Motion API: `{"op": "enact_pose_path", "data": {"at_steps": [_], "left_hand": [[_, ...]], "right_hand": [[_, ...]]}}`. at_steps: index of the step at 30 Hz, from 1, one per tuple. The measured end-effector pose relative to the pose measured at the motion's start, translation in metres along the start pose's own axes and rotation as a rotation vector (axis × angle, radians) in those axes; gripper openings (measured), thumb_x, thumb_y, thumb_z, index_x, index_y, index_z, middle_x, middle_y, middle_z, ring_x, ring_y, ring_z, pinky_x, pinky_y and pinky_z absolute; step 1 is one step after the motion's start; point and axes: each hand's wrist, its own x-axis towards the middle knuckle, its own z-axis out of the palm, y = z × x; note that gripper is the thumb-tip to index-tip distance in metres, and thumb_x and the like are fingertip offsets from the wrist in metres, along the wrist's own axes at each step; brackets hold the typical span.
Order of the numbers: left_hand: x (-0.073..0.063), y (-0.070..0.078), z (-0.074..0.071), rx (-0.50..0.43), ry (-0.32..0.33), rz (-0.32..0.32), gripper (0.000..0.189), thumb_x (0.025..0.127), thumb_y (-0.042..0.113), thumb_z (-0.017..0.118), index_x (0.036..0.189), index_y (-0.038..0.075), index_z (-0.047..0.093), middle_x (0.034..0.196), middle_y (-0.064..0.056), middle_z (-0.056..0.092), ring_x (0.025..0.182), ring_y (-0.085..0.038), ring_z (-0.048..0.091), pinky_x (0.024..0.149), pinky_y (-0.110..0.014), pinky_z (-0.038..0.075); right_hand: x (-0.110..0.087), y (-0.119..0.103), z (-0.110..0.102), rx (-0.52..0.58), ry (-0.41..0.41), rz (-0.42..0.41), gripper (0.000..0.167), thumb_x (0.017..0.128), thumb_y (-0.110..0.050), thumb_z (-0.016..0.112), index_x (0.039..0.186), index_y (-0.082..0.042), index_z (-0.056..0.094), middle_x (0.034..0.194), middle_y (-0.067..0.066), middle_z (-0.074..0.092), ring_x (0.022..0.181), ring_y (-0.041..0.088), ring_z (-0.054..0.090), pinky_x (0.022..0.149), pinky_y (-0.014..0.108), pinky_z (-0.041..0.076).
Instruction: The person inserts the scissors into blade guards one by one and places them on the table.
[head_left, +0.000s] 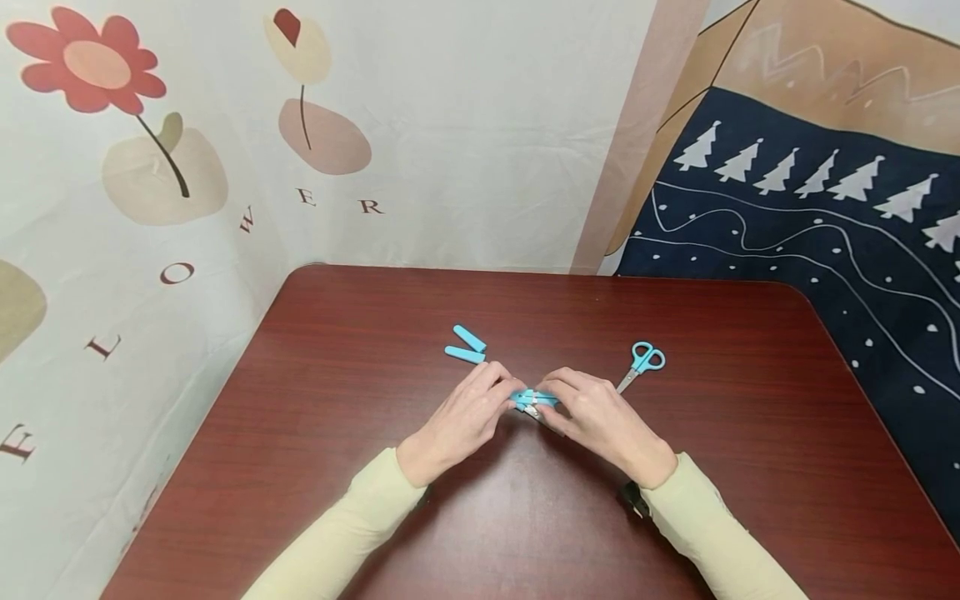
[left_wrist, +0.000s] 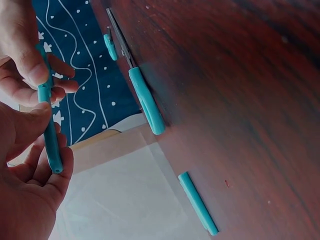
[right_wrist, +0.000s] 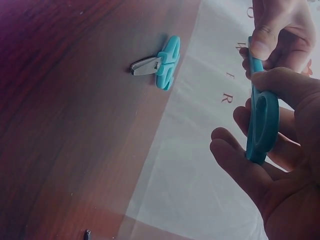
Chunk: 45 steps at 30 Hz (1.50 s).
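Observation:
Both hands hold one pair of turquoise scissors (right_wrist: 264, 120) between them, above the table. My right hand (head_left: 603, 417) grips the end with the finger loop, thumb on top. At the other end, my left hand (head_left: 467, 412) pinches a narrow turquoise part (left_wrist: 53, 145) that hides the blades. Below the hands lies a second pair of scissors (left_wrist: 146, 100), handle and dark blades seen from the side. A third pair of scissors (head_left: 647, 358) rests beside my right hand, slightly spread in the right wrist view. Just beyond my left hand are two turquoise strips (head_left: 468, 337), one beside the other.
The dark red-brown table (head_left: 337, 333) has rounded far corners. A pale cloth with flower prints (head_left: 465, 100) hangs behind it, and a navy cloth with white trees (head_left: 750, 217) hangs at the right. A dark band (head_left: 636, 498) shows at the right wrist.

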Motion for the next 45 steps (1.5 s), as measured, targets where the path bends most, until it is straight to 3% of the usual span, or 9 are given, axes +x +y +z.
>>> {"op": "enact_pose_path", "data": {"at_steps": [13,20,28,32,40,45], "left_hand": [[0.002,-0.0021,-0.002,-0.007,-0.007,0.019,0.02,0.088,0.007,0.074,0.108,0.009,0.071,0.095,0.0,0.059,0.087,-0.015,0.056,0.078,-0.023,0.048],[0.0009,-0.0039,-0.0041,-0.029,-0.029,0.021,0.022,0.088,0.007,0.074,0.11,0.011,0.07,0.101,0.001,0.06,0.091,-0.015,0.056,0.082,-0.024,0.048],[-0.0004,-0.0038,-0.0038,-0.002,-0.037,-0.03,0.023,0.089,0.011,0.074,0.112,0.012,0.069,0.105,0.001,0.061,0.096,-0.014,0.059,0.085,-0.026,0.051],[-0.002,-0.0037,-0.003,-0.001,-0.032,-0.048,0.025,0.089,0.012,0.075,0.113,0.01,0.069,0.106,0.0,0.062,0.096,-0.014,0.06,0.084,-0.026,0.052],[-0.0044,-0.0055,-0.0029,0.045,0.009,0.031,0.022,0.085,0.01,0.078,0.106,0.009,0.072,0.1,0.0,0.065,0.092,-0.015,0.06,0.08,-0.024,0.052],[-0.0048,-0.0053,-0.0021,0.087,0.026,0.044,0.02,0.086,0.013,0.077,0.105,0.009,0.071,0.097,0.0,0.063,0.089,-0.015,0.058,0.075,-0.022,0.051]], "right_hand": [[0.0004,0.0022,0.0007,0.003,0.001,0.023,0.021,0.086,-0.02,0.079,0.103,-0.011,0.071,0.098,-0.002,0.069,0.083,0.008,0.067,0.073,0.023,0.058],[-0.0013,0.0023,0.0004,-0.036,-0.003,0.064,0.022,0.085,-0.026,0.08,0.103,-0.017,0.07,0.098,-0.006,0.068,0.08,0.007,0.064,0.066,0.025,0.056],[-0.0021,0.0018,0.0021,-0.058,0.002,0.08,0.028,0.085,-0.024,0.08,0.109,-0.012,0.069,0.112,0.001,0.067,0.086,0.013,0.069,0.072,0.03,0.059],[-0.0021,0.001,0.0025,-0.046,-0.004,0.081,0.025,0.085,-0.021,0.08,0.106,-0.012,0.069,0.107,0.0,0.067,0.082,0.011,0.068,0.07,0.028,0.059],[-0.0017,-0.001,0.0024,-0.044,-0.027,0.082,0.023,0.085,-0.019,0.079,0.105,-0.011,0.069,0.104,-0.001,0.067,0.077,0.009,0.066,0.067,0.026,0.058],[-0.0004,-0.0026,0.001,-0.051,-0.026,0.06,0.023,0.085,-0.018,0.079,0.104,-0.011,0.07,0.103,-0.001,0.068,0.08,0.009,0.067,0.069,0.025,0.059]]}}
